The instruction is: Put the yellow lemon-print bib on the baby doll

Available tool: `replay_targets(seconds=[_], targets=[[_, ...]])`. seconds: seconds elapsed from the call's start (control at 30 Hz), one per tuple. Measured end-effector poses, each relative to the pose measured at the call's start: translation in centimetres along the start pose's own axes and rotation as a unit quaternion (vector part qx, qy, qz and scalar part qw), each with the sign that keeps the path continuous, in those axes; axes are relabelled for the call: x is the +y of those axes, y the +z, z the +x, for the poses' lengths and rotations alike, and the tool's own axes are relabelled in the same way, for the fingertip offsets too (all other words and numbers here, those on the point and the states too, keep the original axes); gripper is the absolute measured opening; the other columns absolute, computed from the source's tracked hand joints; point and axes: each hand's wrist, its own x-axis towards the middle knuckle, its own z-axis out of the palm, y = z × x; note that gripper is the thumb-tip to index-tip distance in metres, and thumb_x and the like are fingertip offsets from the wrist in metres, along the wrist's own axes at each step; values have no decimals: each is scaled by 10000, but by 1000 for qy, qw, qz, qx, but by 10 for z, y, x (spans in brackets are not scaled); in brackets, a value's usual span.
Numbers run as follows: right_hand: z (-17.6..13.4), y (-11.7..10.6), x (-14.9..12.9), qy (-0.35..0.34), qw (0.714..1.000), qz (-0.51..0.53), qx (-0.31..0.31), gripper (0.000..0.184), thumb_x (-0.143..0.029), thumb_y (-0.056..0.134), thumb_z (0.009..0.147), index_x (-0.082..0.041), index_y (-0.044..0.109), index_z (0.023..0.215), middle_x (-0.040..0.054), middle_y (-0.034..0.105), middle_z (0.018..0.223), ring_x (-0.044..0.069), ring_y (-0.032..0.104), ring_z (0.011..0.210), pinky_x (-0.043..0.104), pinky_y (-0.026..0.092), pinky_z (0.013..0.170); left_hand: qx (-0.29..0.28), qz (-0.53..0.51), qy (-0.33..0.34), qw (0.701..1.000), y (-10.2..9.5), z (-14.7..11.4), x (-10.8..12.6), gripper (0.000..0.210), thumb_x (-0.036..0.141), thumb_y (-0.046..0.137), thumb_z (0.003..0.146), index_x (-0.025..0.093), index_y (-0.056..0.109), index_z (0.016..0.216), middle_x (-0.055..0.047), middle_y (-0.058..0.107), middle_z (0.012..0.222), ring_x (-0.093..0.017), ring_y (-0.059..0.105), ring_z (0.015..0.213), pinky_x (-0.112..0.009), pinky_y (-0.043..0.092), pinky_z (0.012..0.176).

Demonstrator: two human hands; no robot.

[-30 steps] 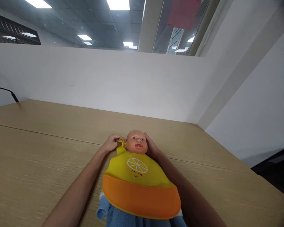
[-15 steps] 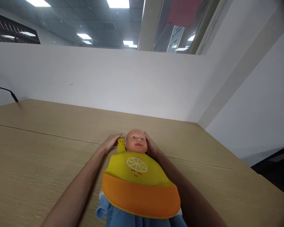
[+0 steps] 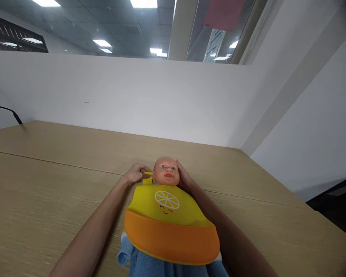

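A baby doll [image 3: 166, 172] in blue clothing lies face up on the table, its head pointing away from me. Over its chest spreads a yellow bib [image 3: 173, 215] with a lemon-slice print, a smiling face and an orange pocket. Beside the doll's head, on the left, my left hand [image 3: 137, 173] has its fingers closed on the bib's yellow neck strap. My right hand [image 3: 185, 179] rests along the other side of the head, its fingers stretched out against it; part of that hand is hidden behind the head and bib.
The wooden table [image 3: 60, 200] has a seam across it and meets a white wall [image 3: 150, 96] with a window above. A black cable [image 3: 15, 115] comes in at the left. A black object [image 3: 337, 207] stands past the right edge.
The strap end with small holes stood upright beside the doll's head; now it is folded over in my left hand's fingers. My right hand has barely moved.
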Motion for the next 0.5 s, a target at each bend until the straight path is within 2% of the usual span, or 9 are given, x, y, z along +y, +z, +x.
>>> replay_targets(seconds=[0.2, 0.37, 0.5], targets=[[-2, 4, -1, -8, 1000, -13, -2, 603, -554, 273, 912, -90, 591, 1130, 153, 628, 1156, 224, 555, 1131, 362, 340, 1057, 18, 11, -17, 1000, -6, 0, -3, 383, 220, 754, 512, 105, 675, 869, -11, 603, 611, -111, 482, 497, -231, 326, 481], [-4, 5, -1, -6, 1000, -13, 18, 574, -562, 324, 899, -109, 596, 1124, 141, 618, 1182, 219, 547, 1146, 358, 346, 1051, -23, 14, -5, 1000, -12, -4, -3, 309, 335, 746, 548, 78, 696, 711, -45, 621, 599, -118, 487, 494, -238, 329, 485], [-2, 0, 0, -3, 1000, -7, 8, 605, -575, 317, 897, -92, 578, 1149, 142, 617, 1187, 218, 557, 1138, 349, 352, 1051, -41, 5, -10, 999, -16, -6, -2, 303, 345, 741, 535, 87, 704, 690, -51, 634, 590, -135, 513, 514, -248, 365, 501]])
